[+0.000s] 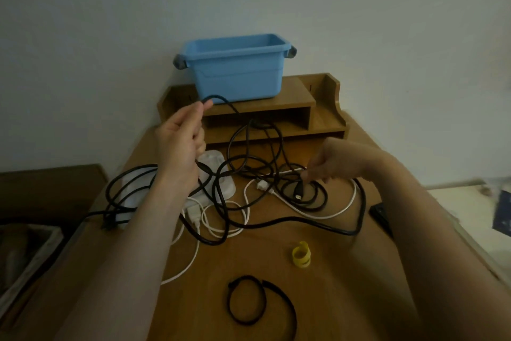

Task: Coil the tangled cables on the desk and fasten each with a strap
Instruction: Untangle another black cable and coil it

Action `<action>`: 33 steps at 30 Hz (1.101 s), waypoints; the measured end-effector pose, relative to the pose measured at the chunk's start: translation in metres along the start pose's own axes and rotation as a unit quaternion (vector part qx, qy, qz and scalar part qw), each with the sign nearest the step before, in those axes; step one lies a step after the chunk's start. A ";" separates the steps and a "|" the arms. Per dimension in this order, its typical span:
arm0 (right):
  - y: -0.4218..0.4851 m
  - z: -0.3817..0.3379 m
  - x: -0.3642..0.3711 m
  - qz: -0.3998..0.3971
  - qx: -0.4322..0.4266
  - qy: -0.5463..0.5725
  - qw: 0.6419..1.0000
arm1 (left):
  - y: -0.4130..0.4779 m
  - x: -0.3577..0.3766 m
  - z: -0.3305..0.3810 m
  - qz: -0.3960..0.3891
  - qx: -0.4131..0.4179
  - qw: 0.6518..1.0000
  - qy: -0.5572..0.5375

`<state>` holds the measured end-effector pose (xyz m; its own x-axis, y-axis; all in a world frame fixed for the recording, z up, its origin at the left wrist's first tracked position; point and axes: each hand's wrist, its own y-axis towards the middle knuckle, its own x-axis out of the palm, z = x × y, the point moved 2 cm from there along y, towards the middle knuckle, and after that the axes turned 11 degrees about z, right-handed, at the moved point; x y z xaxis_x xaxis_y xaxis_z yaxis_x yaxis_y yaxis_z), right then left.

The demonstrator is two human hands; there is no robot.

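Looping over white cables (320, 217), the black cable (363, 202) sprawls. Our raised left hand (179, 141) and lowered right hand (331, 163) both pinch it.

Black cables (250, 223) tangled with white cables (326, 215); tabletop (249, 257) brown wood; bin (235, 69) light blue, grey handles; one strap (300, 255) yellow, other strap (249, 302) black; shelf (276, 108) brown.

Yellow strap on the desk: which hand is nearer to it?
Right. The right hand pinches a black cable just beyond the yellow strap, almost straight behind it. The left hand is raised farther off, behind the strap and well to its left.
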<state>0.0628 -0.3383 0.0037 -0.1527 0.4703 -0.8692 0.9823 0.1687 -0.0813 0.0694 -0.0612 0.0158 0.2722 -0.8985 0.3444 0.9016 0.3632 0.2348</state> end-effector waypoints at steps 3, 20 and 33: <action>0.013 0.007 0.012 0.015 0.043 -0.101 0.994 | -0.001 0.000 0.009 -0.013 0.018 0.999 -0.040; 0.007 -0.023 0.019 0.100 -0.056 0.238 0.964 | -0.002 0.001 0.022 -0.049 0.051 0.996 -0.061; -0.004 -0.058 0.017 0.281 -0.053 0.423 0.860 | -0.008 0.005 0.020 -0.111 0.067 0.992 0.007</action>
<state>0.0496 -0.2803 0.0175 0.2747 0.9576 -0.0874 0.9184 -0.2344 0.3187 0.0572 -0.0632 0.0337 0.0770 -0.9633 0.2573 0.8877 0.1838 0.4221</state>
